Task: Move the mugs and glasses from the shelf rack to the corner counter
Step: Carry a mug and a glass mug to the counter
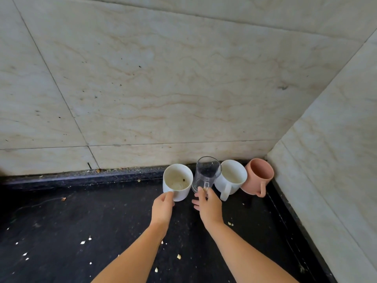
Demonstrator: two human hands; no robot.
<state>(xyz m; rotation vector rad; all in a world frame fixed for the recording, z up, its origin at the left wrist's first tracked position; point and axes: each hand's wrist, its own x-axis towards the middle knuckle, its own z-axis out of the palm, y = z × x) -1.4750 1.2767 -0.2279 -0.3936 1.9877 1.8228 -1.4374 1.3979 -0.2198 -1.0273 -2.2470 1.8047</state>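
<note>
Corner of a black stone counter, marble-tiled walls meeting at right. Four vessels in a tight row along the back wall: white mug with stained inside, glass mug, second white mug, pink mug deepest in the corner

Left hand: fingers curled at the near side of the stained white mug, where its handle should be; handle itself hidden, so I take this as a grip on it. Mug looks seated on the counter, upright

Right hand: thumb and fingers pinching the clear handle of the glass mug. Glass mug leans in this wide view; cannot tell whether its base is fully down

Risks, as judged:
- Glass mug sits just beside both white mugs, possibly touching. Any twist on release could knock glass on ceramic and chip it
- Letting go before the base is flat could tip it toward the second white mug
- Drawing the right hand back past that mug's handle could snag it and shove the pink mug into the wall
- Crumbs and grit scattered on the counter; a base landing on one could rock

Writing: none readable. No brand, label or print on any mug, wall or counter
</note>
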